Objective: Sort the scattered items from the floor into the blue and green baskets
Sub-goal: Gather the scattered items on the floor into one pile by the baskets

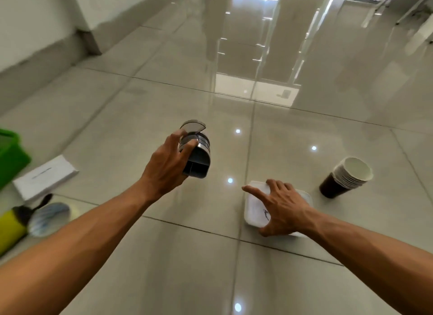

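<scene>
Two hands busy: my left hand grips the dark organizer, right hand spread atop the white container, green basket far left.

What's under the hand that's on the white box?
The right hand rests on a white lidded container lying on the tiled floor. A small dark mark shows on the lid; the hand covers the rest.
</scene>
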Tool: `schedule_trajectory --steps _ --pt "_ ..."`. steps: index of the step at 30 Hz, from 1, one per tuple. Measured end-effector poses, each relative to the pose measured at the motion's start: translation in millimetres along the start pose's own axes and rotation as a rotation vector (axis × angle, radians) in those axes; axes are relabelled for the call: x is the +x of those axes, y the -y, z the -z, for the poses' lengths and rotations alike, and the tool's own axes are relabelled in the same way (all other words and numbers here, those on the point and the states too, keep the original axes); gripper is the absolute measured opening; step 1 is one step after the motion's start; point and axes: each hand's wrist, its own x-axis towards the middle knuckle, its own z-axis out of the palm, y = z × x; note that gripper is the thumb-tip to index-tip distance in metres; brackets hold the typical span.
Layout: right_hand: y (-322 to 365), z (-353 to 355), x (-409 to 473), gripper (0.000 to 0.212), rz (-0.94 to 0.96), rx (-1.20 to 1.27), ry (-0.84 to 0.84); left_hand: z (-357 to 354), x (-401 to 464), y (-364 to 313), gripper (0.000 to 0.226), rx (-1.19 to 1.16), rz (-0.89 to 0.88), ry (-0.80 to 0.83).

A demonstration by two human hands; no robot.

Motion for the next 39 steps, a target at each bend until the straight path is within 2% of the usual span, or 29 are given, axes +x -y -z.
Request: schedule_trajectory --steps 2,6,11,18,23,27,33,39 --pt "24 11 22 0.119 0.057 -0.030 -0.027 11 -19 30 0.079 0.004 0.175 0.012" --pt "58 26 52 0.117 0.108 -0.044 -0.076 24 -43 70 0.086 -0.141 0.358 0.057" --pt "128 48 92 0.116 0.254 -0.050 -0.118 41 -86 123 0.086 -0.232 0.525 -0.010" --pt "223 64 116 0.115 0.469 -0.018 -0.214 50 -124 160 0.082 -0.195 0.766 0.034" --pt "269 61 124 0.109 0.611 -0.119 -0.228 52 -139 169 0.097 -0.233 0.913 0.104" --pt "280 57 130 0.107 0.635 -0.113 -0.259 51 -139 171 0.101 -0.226 0.982 0.116" --pt "273 54 134 0.113 0.616 -0.109 -0.286 50 -133 173 0.099 -0.179 0.958 0.170" --pt "246 51 127 0.119 0.578 -0.120 -0.286 54 -130 171 0.112 0.096 0.851 0.165"
